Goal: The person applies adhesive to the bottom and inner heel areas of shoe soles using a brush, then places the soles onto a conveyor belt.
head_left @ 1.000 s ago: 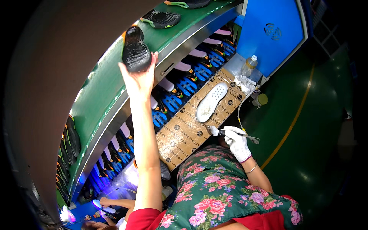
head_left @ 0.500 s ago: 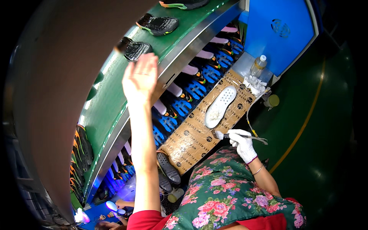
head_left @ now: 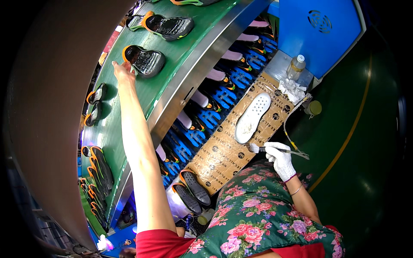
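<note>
My left hand (head_left: 124, 71) is stretched far out over the green conveyor belt, bare, with its fingers extended at the orange-edged end of a black shoe sole (head_left: 148, 63). I cannot tell whether it touches the sole. My right hand (head_left: 280, 161), in a white knitted glove, is closed around the dark handle of a brush (head_left: 254, 148). The brush's pale bristles are just beside the near end of a white, perforated shoe insole (head_left: 256, 114). This insole lies on a board covered with brown printed paper (head_left: 223, 161), a pale wet-looking patch on its near half.
More soles (head_left: 170, 26) stand on the belt (head_left: 172, 60). A rack of blue holders (head_left: 223, 96) with shoes runs below the belt's metal edge. A capped bottle (head_left: 295, 67) and crumpled white cloth (head_left: 292, 89) are at the board's far end. Two dark soles (head_left: 195, 188) lie at its near end.
My left hand has moved left across the belt to the orange end of a sole. My right hand still holds the brush beside the insole. The view has shifted slightly.
</note>
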Demonstrator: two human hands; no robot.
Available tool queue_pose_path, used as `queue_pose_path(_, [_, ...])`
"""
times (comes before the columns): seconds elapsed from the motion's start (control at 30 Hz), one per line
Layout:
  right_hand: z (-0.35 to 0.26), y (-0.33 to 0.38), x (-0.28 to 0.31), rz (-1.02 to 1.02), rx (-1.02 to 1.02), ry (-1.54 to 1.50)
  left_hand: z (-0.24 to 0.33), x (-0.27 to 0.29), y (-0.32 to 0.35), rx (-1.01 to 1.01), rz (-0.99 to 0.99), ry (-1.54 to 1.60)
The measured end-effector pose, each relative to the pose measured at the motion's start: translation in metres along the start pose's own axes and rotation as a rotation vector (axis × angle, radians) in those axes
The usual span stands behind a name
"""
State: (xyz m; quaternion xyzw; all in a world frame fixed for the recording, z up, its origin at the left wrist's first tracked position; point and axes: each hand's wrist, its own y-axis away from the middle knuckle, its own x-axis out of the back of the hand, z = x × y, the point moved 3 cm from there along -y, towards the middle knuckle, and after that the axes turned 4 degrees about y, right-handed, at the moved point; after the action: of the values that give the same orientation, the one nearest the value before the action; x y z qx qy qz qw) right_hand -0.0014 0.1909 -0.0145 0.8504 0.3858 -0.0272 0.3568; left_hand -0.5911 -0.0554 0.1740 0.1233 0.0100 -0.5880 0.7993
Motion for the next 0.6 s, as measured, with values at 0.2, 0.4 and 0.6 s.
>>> queue_pose_path(0.2, [-0.004, -0.001, -0.007, -0.025, 0.010, 0.029, 0.005, -0.002, 0.007, 0.082, -0.012, 0.012])
queue_pose_path(0.4, [0.001, -0.003, -0.009, -0.060, -0.003, 0.039, 0.015, -0.003, 0.022, 0.203, -0.105, 0.112])
queue_pose_path(0.6, [0.002, -0.005, -0.005, -0.043, 0.014, 0.023, 0.018, 0.023, 0.061, 0.130, -0.152, 0.289])
